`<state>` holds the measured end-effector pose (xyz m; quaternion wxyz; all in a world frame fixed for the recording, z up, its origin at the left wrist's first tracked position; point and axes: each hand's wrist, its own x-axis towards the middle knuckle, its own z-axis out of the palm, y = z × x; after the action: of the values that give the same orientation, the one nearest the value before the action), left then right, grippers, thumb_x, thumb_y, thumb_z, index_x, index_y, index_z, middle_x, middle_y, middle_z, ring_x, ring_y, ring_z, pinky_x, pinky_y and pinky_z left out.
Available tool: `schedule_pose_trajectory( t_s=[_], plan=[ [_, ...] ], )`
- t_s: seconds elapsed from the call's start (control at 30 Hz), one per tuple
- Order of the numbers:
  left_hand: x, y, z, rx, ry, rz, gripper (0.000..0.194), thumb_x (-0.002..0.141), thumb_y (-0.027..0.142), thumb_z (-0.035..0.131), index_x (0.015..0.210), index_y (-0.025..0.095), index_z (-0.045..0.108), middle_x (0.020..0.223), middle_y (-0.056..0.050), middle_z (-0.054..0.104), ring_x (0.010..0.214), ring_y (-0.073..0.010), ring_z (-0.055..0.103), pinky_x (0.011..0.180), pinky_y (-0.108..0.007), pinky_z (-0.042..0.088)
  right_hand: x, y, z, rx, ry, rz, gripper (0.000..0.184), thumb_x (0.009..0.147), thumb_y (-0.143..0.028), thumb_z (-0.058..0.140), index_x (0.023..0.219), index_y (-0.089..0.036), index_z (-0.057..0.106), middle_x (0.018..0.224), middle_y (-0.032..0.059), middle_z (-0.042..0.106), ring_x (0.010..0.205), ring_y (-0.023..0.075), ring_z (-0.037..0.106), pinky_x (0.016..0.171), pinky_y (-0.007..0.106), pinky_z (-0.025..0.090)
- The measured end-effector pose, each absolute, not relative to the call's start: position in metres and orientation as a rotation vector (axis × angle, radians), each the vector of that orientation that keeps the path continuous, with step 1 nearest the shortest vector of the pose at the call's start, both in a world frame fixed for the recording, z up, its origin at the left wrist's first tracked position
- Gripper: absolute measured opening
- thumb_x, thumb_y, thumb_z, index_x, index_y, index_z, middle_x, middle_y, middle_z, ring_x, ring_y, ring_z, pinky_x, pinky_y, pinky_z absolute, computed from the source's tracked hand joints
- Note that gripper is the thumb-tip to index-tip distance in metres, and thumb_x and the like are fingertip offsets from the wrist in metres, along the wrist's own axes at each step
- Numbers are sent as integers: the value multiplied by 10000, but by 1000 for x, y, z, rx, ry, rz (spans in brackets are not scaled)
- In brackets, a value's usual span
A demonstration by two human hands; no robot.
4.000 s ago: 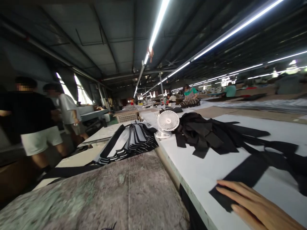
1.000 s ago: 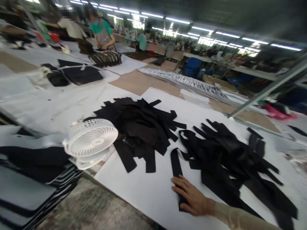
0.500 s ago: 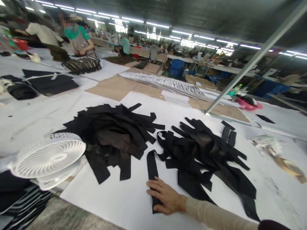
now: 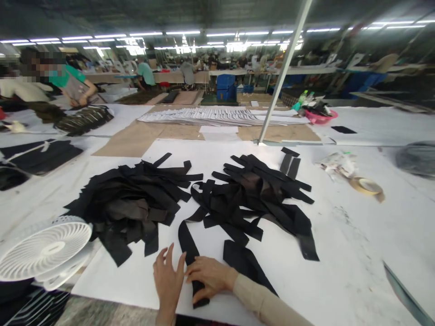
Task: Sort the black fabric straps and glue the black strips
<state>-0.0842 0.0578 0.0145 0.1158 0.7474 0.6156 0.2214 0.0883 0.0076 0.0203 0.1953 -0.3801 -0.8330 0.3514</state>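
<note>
My right hand [image 4: 212, 277] lies over the near end of a long black fabric strip [image 4: 188, 241], its fingers spread and slightly bent against the cloth. Just left of that strip is my left hand [image 4: 169, 274], raised with fingers apart and holding nothing. The strip runs away from me into a loose pile of black strips [image 4: 249, 194] on the white table surface [image 4: 136, 283]. Another tangled heap of black fabric pieces [image 4: 125, 199] lies to the left. Beyond my right wrist, a wide black piece [image 4: 243, 262] passes partly under my sleeve.
A white fan [image 4: 50, 249] stands at the near left table edge. Tape [image 4: 367, 185] and crumpled plastic [image 4: 336, 165] lie on the right, with a dark blade-like object [image 4: 404, 294] nearer. A metal post [image 4: 285, 68] rises at the back. A co-worker [image 4: 76, 83] stands far left.
My left hand has come into view beside the strip. My right hand stays on the strip, its fingers now more bent. The camera view has swung right and levelled.
</note>
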Motion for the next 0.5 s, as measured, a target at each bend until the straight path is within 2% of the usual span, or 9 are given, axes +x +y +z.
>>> schedule_pose_trajectory(
  t_s=[0.07,0.17,0.27,0.3,0.37,0.43,0.47,0.5],
  plan=[
    [-51,77,12,2293,1738,561,638,858,562,471,1347,152,459,1345,-190,462,1173,-336,457,906,-482,418,96,-10,32,-1099,-2296,1056,480,799,-485,649,1165,-179,596,1255,87,596,1220,208,488,1134,401,215],
    [-19,88,3,2441,1707,425,529,911,477,412,1324,158,502,1389,-191,450,1264,-359,380,994,-562,297,116,-25,59,-1247,-2174,1064,519,786,-516,656,1191,-199,588,1204,77,624,1193,219,499,1110,395,254],
    [-13,83,-7,2519,1732,476,462,946,394,363,1321,168,512,1412,-176,441,1290,-338,370,1027,-545,252,150,-35,85,-1644,-1900,920,427,824,-506,617,1145,-224,605,1128,59,641,1113,212,533,1038,375,339],
    [-15,81,-10,2536,1729,497,456,947,384,365,1327,174,507,1411,-168,446,1283,-331,385,1026,-531,260,163,-42,89,-1853,-1786,863,438,806,-513,633,1130,-220,606,1123,72,635,1092,232,538,996,392,376],
    [-19,79,-13,2564,1728,524,453,942,380,381,1332,184,501,1406,-158,459,1271,-329,407,1018,-520,278,187,-63,85,-2302,-1586,825,608,648,-530,758,1132,-199,594,1167,129,602,1090,322,527,906,468,430],
    [-21,81,-16,2578,1737,543,460,937,378,389,1349,195,479,1407,-146,462,1267,-326,419,1012,-512,292,205,-93,66,-2641,-1497,938,873,420,-422,879,1195,-176,561,1281,210,524,1131,449,484,866,578,430],
    [-21,82,-17,2582,1742,550,466,934,379,391,1360,203,464,1407,-140,464,1266,-326,424,1006,-508,302,211,-109,53,-2691,-1506,970,901,430,-302,877,1251,-179,527,1338,225,480,1161,467,467,877,587,431],
    [-21,83,-18,2590,1742,557,473,932,381,393,1371,213,449,1408,-135,466,1264,-327,430,996,-507,313,214,-124,39,-2698,-1524,974,860,502,-164,820,1298,-179,496,1372,232,448,1159,448,489,893,562,442]
  ],
)
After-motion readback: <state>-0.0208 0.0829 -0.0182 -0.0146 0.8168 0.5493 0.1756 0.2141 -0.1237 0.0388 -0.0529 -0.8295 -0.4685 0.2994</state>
